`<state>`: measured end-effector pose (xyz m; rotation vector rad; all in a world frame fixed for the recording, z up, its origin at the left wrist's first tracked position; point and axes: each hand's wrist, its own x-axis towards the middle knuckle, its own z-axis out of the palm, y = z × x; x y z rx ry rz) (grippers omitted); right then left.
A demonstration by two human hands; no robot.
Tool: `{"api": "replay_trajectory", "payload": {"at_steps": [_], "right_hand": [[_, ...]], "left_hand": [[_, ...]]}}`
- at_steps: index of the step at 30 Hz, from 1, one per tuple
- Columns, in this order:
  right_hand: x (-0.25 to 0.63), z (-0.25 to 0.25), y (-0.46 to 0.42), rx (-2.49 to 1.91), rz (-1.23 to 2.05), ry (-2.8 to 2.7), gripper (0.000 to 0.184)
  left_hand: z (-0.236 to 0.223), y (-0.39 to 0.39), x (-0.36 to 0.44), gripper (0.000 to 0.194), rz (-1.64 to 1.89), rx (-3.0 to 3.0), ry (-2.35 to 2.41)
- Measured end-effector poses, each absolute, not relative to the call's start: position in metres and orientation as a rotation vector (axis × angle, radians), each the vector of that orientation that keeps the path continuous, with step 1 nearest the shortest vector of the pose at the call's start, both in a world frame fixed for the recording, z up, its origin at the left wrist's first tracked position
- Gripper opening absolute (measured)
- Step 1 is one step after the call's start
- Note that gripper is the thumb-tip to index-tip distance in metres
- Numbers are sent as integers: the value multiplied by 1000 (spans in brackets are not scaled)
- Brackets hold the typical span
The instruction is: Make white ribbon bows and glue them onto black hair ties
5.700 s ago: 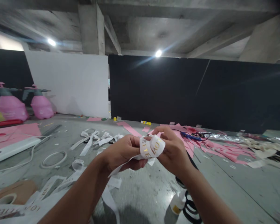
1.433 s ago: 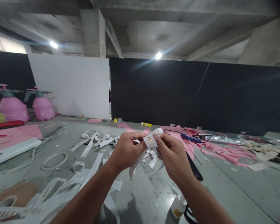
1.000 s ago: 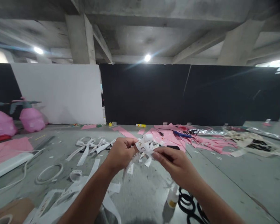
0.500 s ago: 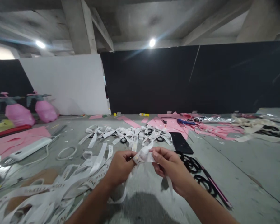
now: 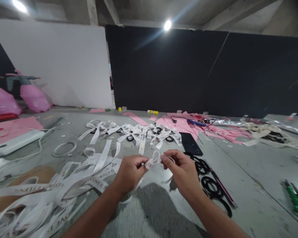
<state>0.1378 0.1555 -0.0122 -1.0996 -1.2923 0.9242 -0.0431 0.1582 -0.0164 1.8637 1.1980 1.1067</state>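
A folded loop of white ribbon (image 5: 155, 159) with gold lettering sits between my two hands, above the grey floor. My left hand (image 5: 129, 173) is closed and pinches the ribbon's left end. On the right end, the thumb and fingers of my right hand (image 5: 182, 172) are pinched shut too. A tail of the ribbon hangs down under my left hand. Beyond my hands a row of finished white ribbon bows (image 5: 135, 132) lies on the floor.
A heap of loose white lettered ribbon (image 5: 47, 191) lies at the left. A black phone (image 5: 190, 144) and black rings (image 5: 210, 185) lie at the right, green-handled scissors (image 5: 296, 200) at far right. Pink paper scraps (image 5: 208, 129) lie further back, pink spray bottles (image 5: 32, 99) and a white power bank (image 5: 16, 142) at the left.
The view has tilted downward, so more floor shows. My hands have lowered with the ribbon, which is now a smaller, tighter loop, and both still pinch it.
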Motion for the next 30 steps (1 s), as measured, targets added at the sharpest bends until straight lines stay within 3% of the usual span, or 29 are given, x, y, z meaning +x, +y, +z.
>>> {"api": "replay_trajectory", "payload": {"at_steps": [12,19,26,30], "right_hand": [[129,-8,144,-1134,744,-1284,17],[121,-13,143,-1085,1016,-1056,29],[123,-16,139,-1117,576,-1528,12],[129,-19,143,-1154,626,-1572,14]], "left_hand": [[-18,159,-41,15,1188,2085,1179],[-17,157,-42,16,1196,2109,1174],[-28,159,-40,18,1208,1921,1245],[-33,162,-40,26,1165,1603,1231]]}}
